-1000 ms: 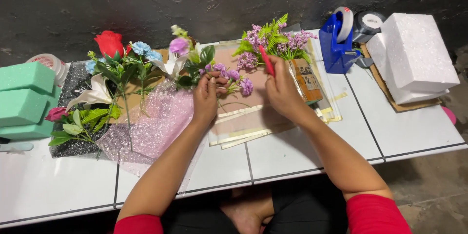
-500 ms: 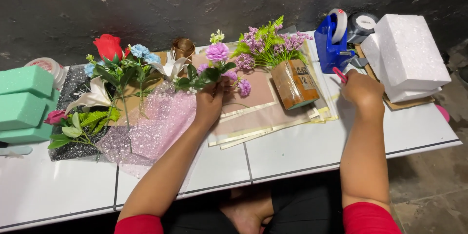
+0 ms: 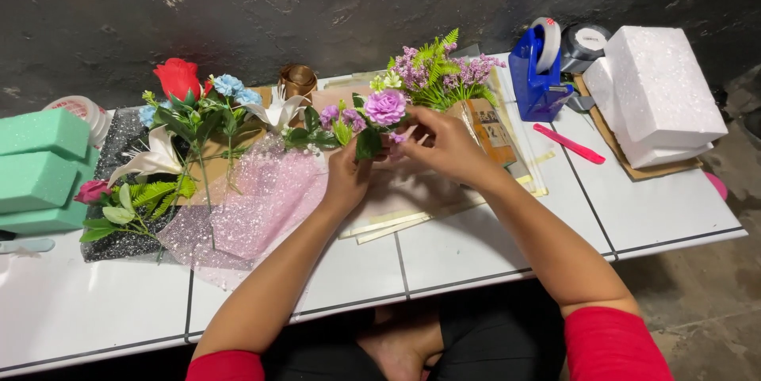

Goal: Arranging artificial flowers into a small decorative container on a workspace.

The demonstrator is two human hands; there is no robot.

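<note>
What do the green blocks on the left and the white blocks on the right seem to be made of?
The green blocks look like floral foam: matte, fine-grained, with sharp cut edges. The white blocks look like expanded polystyrene: a bright, pebbly, slightly sparkling surface. Both are judged by look only.

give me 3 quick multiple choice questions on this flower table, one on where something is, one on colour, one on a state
1. Where is the pink cutter?
A. on the foam blocks
B. on the table right of the tape dispenser
C. in the left hand

2. What colour is the rose at upper left?
A. red
B. yellow
C. white

3. What is the left hand doing?
A. lying flat
B. gripping the purple flower sprig
C. holding scissors

Answers: B, it lies on the tabletop; A, its petals are red; B, fingers close on the stems.
</note>
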